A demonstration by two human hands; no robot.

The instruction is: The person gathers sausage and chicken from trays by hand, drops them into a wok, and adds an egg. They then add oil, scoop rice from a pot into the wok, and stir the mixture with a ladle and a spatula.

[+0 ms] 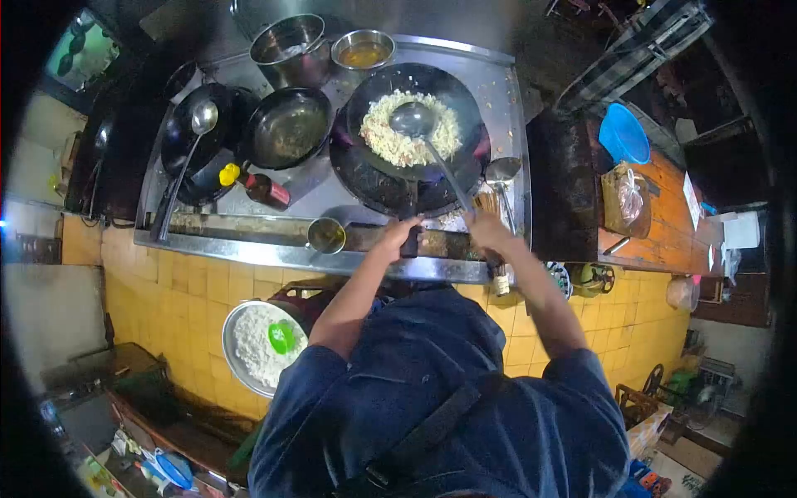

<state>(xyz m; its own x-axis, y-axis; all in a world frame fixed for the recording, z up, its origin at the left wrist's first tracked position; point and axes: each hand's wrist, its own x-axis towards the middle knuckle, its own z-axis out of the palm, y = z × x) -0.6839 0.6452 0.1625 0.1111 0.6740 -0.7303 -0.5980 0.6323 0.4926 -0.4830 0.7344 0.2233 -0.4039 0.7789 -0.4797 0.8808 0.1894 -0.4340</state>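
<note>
A dark wok (pixel 465 100) sits on the burner with fried rice (pixel 383 124) spread in its middle. My left hand (pixel 400 236) is closed around the wok's handle at the stove's front edge. The long handle of a ladle (pixel 413 120) runs up from my right hand (pixel 488 232), whose fingers are wrapped round its lower end. The ladle's bowl rests on the rice, touching it. Close to my right hand, a spatula (pixel 502 170) lies to the right of the wok. A small metal cup (pixel 326 236) stands left of my left hand.
Left of the wok are an empty dark pan (pixel 289 129), a second ladle (pixel 203 118) and a yellow-capped bottle (pixel 267 190). Behind stand a deep pot (pixel 290 62) and a bowl of yellowish liquid (pixel 364 51). A rice basin (pixel 253 349) is at my left; a wooden table (pixel 664 224) stands right.
</note>
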